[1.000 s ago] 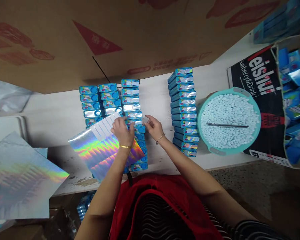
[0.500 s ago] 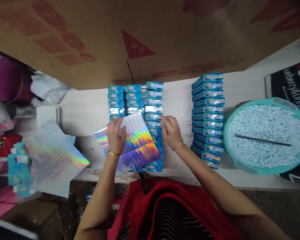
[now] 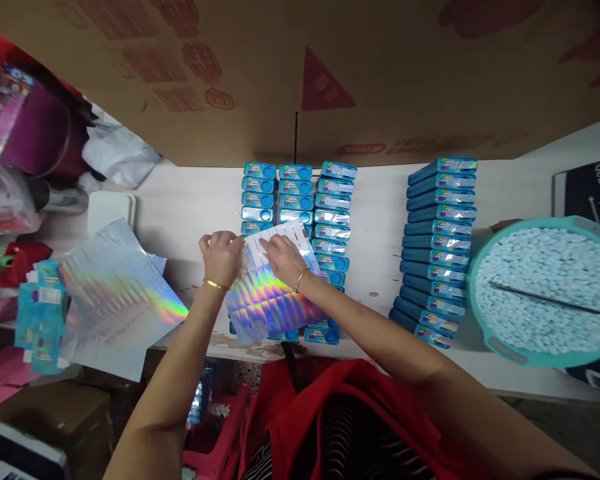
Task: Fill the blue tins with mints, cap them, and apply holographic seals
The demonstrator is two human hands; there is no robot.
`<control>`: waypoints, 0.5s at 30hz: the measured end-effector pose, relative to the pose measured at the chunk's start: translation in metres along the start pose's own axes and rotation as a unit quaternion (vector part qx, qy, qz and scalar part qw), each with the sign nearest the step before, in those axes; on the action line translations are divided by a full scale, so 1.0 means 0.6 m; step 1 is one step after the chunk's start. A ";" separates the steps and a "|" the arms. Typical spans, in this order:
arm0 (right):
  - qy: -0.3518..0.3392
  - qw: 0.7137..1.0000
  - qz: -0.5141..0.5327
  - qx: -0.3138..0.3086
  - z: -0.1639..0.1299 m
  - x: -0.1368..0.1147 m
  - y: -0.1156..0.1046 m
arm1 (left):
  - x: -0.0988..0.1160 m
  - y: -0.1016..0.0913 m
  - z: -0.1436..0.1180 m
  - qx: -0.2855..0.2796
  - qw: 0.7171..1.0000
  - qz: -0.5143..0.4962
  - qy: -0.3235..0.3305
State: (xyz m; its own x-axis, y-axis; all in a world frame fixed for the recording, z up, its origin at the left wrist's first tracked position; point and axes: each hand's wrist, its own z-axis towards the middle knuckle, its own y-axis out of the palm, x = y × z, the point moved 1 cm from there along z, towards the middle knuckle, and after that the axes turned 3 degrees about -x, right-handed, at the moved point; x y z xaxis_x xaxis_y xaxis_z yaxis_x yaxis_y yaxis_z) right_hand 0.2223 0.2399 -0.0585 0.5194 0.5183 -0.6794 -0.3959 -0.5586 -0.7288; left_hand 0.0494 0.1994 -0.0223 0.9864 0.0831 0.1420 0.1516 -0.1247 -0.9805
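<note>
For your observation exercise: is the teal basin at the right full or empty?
Full. The teal basin is heaped nearly to its rim with small pale blue pellets, and a thin dark rod lies across them.

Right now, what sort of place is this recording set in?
Probably a small hand-packing workshop: rows of identical blue tins on a worn white table, a teal basin of white tablets, and holographic sticker sheets.

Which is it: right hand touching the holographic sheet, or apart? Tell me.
Touching. The head view shows the right hand with fingers pressed on the holographic sheet.
</note>
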 end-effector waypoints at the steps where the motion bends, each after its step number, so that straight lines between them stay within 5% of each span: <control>1: 0.004 1.000 0.003 0.000 0.000 0.000 -0.001 | 0.000 0.001 -0.003 0.013 1.000 -0.004 0.010; 10: 0.032 0.999 -0.015 -0.037 0.004 -0.014 -0.008 | 0.008 0.021 -0.055 0.071 0.996 -0.047 0.026; 15: 0.042 0.999 0.024 -0.025 0.011 -0.009 -0.010 | 0.057 -0.015 -0.106 0.120 0.977 -0.175 -0.004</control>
State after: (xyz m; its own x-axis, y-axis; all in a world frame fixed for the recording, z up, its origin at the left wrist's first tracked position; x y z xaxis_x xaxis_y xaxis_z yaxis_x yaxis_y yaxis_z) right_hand 0.2165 0.2447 -0.0510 0.5628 0.4360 -0.7023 -0.3846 -0.6139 -0.6894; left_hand 0.0859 0.1403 -0.0002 0.8761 0.0868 0.4743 0.4594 0.1488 -0.8757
